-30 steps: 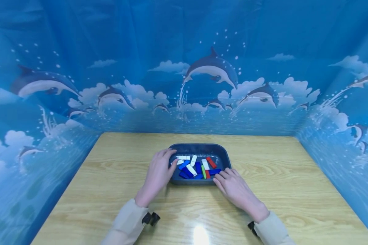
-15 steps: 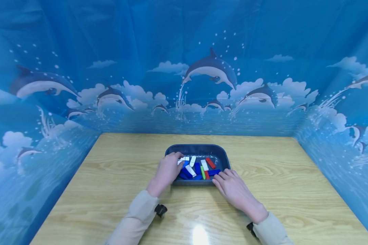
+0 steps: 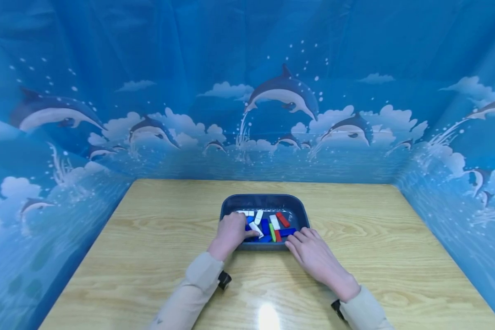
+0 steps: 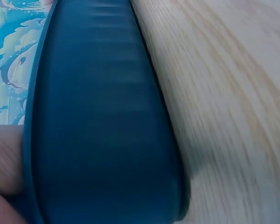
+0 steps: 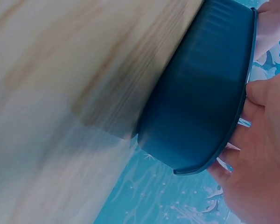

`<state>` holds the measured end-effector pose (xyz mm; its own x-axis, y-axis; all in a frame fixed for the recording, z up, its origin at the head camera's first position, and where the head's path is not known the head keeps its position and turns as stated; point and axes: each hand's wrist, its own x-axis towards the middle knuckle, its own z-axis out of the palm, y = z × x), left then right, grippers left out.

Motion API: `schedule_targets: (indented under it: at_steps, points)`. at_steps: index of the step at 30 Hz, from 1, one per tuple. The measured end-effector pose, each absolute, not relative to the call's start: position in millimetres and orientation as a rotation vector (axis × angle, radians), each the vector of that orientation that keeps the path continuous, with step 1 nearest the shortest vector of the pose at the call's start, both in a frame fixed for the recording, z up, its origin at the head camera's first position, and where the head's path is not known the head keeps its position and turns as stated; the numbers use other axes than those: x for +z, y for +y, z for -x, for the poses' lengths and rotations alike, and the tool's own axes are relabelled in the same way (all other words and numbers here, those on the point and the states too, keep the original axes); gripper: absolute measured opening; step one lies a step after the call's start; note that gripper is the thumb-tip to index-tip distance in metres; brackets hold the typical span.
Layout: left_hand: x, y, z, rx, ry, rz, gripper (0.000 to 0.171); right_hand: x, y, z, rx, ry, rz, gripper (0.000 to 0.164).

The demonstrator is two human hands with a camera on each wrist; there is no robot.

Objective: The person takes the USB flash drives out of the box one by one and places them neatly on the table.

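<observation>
A dark blue plastic tray [image 3: 264,246] holds several small flat blocks, among them a white block [image 3: 274,222], a red block [image 3: 283,219], a green block [image 3: 272,232] and a blue block [image 3: 288,232]. My left hand [image 3: 229,231] reaches over the near left rim, its thumb stretched across the blocks beside a white block [image 3: 256,229]. Its fingertips are hidden down in the tray. My right hand [image 3: 313,252] rests at the near right corner. In the right wrist view the right hand's fingers [image 5: 245,123] lie spread along the rim, tips hidden behind it.
The tray stands on a light wood-grain table [image 3: 169,206]. A blue curtain [image 3: 214,46] printed with dolphins surrounds the table's back and sides. Black wrist cameras sit at both cuffs, one of them the left wrist camera [image 3: 224,279].
My left hand has moved from the tray's left rim rightward and inward over the blocks, now covering those at the left. The tray has shifted slightly left. My right hand stays at its corner.
</observation>
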<state>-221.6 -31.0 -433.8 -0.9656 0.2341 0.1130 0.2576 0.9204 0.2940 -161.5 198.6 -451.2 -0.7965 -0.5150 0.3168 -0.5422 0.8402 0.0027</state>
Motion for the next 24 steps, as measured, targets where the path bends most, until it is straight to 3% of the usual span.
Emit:
schedule_targets:
  at_steps: [3,9,16,24]
  points:
    - [-434,-30,222,-0.438,-3.039,0.338,0.059,-452,198,162,0.127,-2.707,-0.808,0.023]
    - [-434,-28,226,-0.461,-3.089,0.305,0.052,-452,198,163,0.134,-2.686,-0.814,0.022]
    - [-439,-26,231,-0.767,-3.123,0.361,0.047,-453,199,163,0.123,-2.680,-0.817,0.023]
    - [-442,-27,237,-0.984,-3.046,0.412,0.027,-453,200,163,0.126,-2.679,-0.822,0.023]
